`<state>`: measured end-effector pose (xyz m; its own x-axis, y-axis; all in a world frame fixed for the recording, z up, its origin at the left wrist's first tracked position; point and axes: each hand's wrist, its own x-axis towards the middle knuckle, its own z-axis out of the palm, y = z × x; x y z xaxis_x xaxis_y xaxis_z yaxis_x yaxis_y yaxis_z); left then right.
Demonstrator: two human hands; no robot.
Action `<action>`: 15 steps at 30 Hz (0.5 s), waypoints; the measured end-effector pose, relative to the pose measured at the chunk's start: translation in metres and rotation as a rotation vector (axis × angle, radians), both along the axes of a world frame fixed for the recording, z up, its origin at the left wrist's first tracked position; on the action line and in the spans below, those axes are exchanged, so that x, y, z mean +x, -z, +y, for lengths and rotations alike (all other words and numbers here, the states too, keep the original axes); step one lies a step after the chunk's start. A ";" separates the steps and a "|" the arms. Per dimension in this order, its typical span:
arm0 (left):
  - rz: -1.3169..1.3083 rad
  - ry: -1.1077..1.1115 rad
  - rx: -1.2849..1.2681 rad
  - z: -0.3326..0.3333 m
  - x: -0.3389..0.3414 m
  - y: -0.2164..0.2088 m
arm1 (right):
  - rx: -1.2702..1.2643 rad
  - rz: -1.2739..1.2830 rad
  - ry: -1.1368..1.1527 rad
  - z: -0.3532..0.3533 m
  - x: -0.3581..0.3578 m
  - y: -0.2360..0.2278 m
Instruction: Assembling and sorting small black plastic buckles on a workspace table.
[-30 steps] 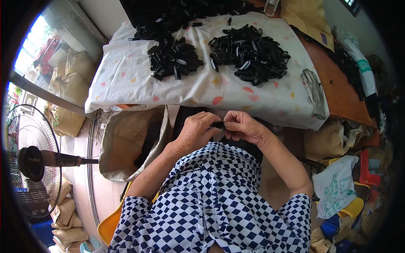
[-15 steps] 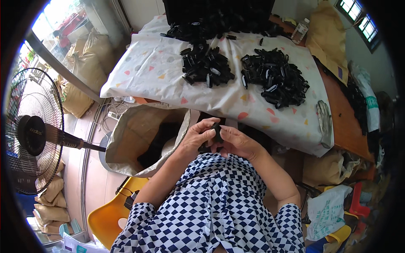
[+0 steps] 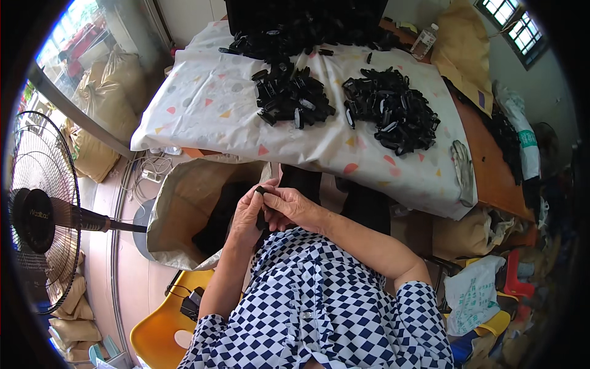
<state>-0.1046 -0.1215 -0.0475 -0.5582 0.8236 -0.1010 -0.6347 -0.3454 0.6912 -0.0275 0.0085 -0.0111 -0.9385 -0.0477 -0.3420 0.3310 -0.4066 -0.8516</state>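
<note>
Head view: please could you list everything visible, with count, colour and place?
Table: one, brown, upper centre
Tablecloth: one, patterned white, over the table
Small pieces: uncountable, black, heaped on tablecloth
Held piece: at least one, black, centre
Glove: one visible, whitish, tablecloth's right edge
Bottle: one, clear, table's far right
Open sack: one, pale, left of centre
Tied sacks: several, tan, left
Fan: one, black, far left
Chair: one, yellow, lower left
Plastic bags: two, white-green, right
Clutter: uncountable, multicoloured, lower right
Shirt: one, navy-white checked, bottom
Left grip: one, bare, on held piece
Right grip: one, bare, on held piece
</note>
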 end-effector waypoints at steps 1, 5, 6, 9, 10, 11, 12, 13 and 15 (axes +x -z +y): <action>0.028 -0.061 -0.013 0.000 0.000 -0.001 | -0.037 -0.052 0.005 -0.002 -0.001 -0.003; -0.061 0.058 0.073 0.003 0.000 -0.010 | 0.016 -0.007 -0.014 0.002 -0.002 0.006; -0.063 0.055 0.071 0.003 0.000 -0.006 | 0.058 0.025 -0.004 0.003 -0.002 0.005; -0.049 -0.018 0.034 0.006 -0.003 0.012 | 0.116 0.063 0.017 0.004 0.001 0.001; -0.050 -0.019 0.032 0.006 -0.003 0.012 | 0.112 0.067 0.021 0.005 0.002 0.001; -0.054 -0.003 0.042 0.006 -0.002 0.010 | 0.108 0.070 0.024 0.005 0.003 0.001; -0.056 0.013 0.054 0.006 -0.002 0.008 | 0.106 0.071 0.024 0.007 0.004 0.002; -0.054 0.013 0.053 0.006 -0.003 0.008 | 0.110 0.064 0.007 0.008 0.004 0.005; -0.005 -0.017 -0.028 0.003 -0.003 0.009 | 0.104 0.063 -0.018 0.007 0.002 0.006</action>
